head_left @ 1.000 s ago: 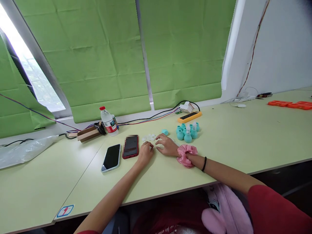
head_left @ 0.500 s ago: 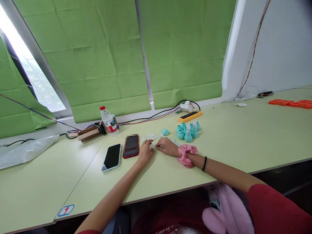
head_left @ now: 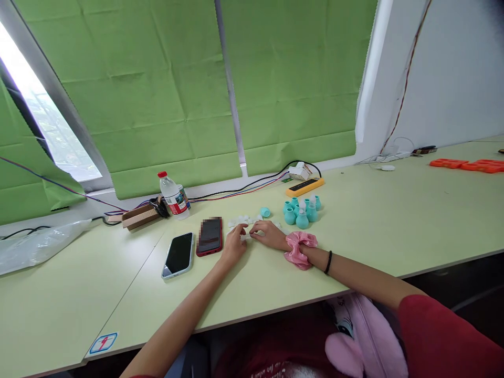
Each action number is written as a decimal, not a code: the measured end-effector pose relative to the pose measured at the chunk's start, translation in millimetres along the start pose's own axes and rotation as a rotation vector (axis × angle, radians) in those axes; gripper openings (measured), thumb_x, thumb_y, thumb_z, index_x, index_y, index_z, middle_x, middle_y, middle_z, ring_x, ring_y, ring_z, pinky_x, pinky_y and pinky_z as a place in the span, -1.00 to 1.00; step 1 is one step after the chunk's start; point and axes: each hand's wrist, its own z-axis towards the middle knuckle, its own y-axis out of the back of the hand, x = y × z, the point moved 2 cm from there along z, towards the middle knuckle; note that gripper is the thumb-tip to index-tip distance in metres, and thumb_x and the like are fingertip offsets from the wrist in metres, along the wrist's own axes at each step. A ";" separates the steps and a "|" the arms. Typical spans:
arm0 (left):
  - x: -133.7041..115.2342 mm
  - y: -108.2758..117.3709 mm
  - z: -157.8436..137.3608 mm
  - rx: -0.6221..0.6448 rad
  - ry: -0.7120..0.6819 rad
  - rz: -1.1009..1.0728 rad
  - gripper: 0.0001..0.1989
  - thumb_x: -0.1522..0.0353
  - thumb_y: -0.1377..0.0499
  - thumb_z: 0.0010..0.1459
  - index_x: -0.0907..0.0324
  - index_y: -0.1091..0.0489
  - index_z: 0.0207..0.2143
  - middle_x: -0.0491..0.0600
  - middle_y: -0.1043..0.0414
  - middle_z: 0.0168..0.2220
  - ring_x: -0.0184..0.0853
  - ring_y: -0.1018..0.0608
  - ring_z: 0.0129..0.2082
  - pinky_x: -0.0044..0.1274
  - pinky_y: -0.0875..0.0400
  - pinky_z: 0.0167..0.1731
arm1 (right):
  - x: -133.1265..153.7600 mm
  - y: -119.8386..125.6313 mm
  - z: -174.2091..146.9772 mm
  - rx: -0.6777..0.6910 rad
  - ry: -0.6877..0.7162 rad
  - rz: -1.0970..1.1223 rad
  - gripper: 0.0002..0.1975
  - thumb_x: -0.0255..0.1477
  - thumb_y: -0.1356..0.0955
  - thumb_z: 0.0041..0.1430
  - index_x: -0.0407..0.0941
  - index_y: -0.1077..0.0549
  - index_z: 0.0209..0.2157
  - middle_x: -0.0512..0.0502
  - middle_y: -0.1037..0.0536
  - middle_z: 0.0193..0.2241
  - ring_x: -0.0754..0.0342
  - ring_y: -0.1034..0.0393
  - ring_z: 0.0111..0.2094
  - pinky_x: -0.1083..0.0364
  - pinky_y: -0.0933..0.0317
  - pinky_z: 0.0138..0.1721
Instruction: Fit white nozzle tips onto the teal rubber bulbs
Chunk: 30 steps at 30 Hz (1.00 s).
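My left hand [head_left: 235, 242] and my right hand [head_left: 269, 234] meet low over the table, fingers bent and close together. Between their fingertips shows a small translucent white piece [head_left: 246, 237], too small to name; the fingers of both hands are closed on it. Just beyond lie several similar translucent white pieces [head_left: 238, 220], partly hidden by my hands. A turquoise bulb-shaped pot [head_left: 265, 212] rests on its side behind them. Right of my right hand stands a cluster of turquoise bulb-shaped pots [head_left: 302, 220], a few with translucent tips on top.
Left of my hands lie a red-cased phone [head_left: 210, 236] and a light-cased phone [head_left: 178, 255]. Behind them stand a bottle with a red cap [head_left: 173, 195] and a cardboard box [head_left: 139, 217]. A yellow power strip [head_left: 305, 187] and cables run along the wall. Orange parts [head_left: 466, 165] lie far right.
The view has shifted slightly. My fingertips have drawn a little closer together, and the white piece between them shows more plainly. The pots and phones stay in place.
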 end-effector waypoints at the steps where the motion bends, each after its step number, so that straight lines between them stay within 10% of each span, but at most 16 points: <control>1: -0.6 0.2 -0.2 0.002 -0.009 -0.012 -0.54 0.61 0.01 -0.22 0.17 -0.19 -0.18 -0.07 -0.29 -0.38 -0.38 -0.37 -0.34 -0.55 -0.31 -0.35 | -0.3 0.0 -0.4 0.001 -0.008 0.021 -0.86 -0.45 -0.25 0.05 -0.11 -0.45 -0.44 -0.08 -0.48 -0.42 0.10 -0.33 -0.37 0.11 -0.19 -0.32; 30: -1.5 -2.3 0.2 0.041 0.042 -0.105 -0.51 0.57 -0.03 -0.20 0.15 -0.14 -0.13 -0.06 -0.39 -0.36 -0.39 -0.43 -0.34 -0.50 -0.36 -0.33 | 5.5 3.9 -2.0 0.068 -0.150 0.177 -0.84 -0.36 -0.26 0.03 -0.03 -0.47 -0.43 -0.08 -0.48 -0.36 0.04 -0.32 -0.29 0.07 -0.22 -0.33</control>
